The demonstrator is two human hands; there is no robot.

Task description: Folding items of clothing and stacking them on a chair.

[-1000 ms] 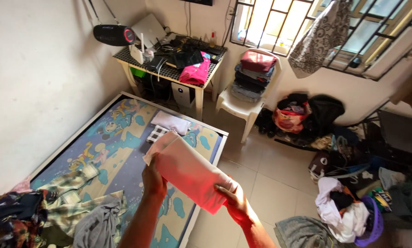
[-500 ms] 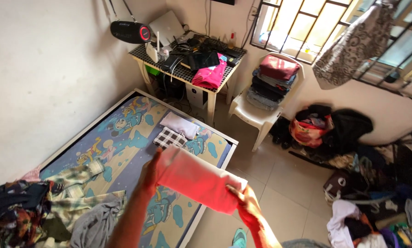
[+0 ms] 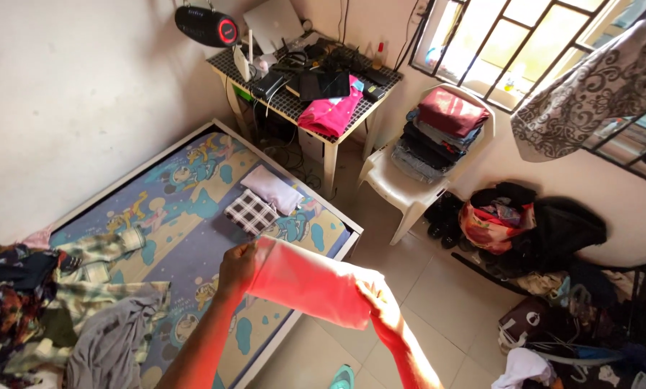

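I hold a folded pink garment (image 3: 305,281) stretched between both hands over the bed's foot corner. My left hand (image 3: 238,266) grips its left end and my right hand (image 3: 380,306) grips its right end. Below lies the mattress (image 3: 186,216) with a blue cartoon-print sheet. On the sheet beyond the garment rest a folded checked cloth (image 3: 251,211) and a folded pale cloth (image 3: 272,189).
A heap of unfolded clothes (image 3: 56,302) covers the bed's near left. A cluttered table (image 3: 308,79) stands against the wall, next to a white plastic chair (image 3: 424,173) stacked with folded clothes. Bags and clothes (image 3: 532,230) litter the tiled floor at right.
The view has tilted and shifted, so the room sits higher and nearer. The pink garment has dropped lower between my hands and now hangs flatter, uncovering the checked cloth.
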